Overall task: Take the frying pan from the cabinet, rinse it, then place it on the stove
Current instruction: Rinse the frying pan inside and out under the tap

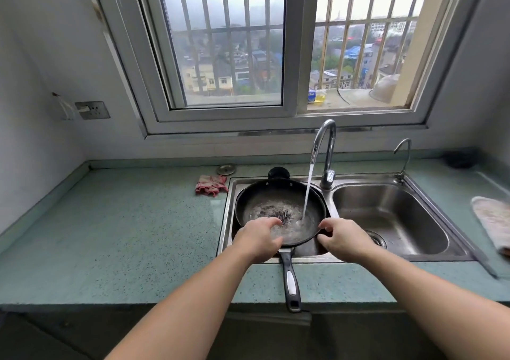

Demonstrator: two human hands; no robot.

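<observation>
On my left the bench [110, 221] is lying bare but for a pink rag [211, 185] by the sink [229, 221]. The pan [276, 194] is sitting in the left basin, its handle [291, 276] poking back over the bench edge towards me. My left hand [259, 238] is draping over the near rim, fingers bending down into the wet bottom. I cannot tell whether it is gripping or just rubbing. Water [307, 191] is pouring from the tap [327, 149] into the right half of the pan. My right hand [345, 238] is pinching the right rim between thumb and curled fingers, steadying it. So I am judging this as mid-rinse. The next move is calling for shutting off the tap, tipping the water out and taking the handle. The stove is not showing here, so I will be turning to find it.
</observation>
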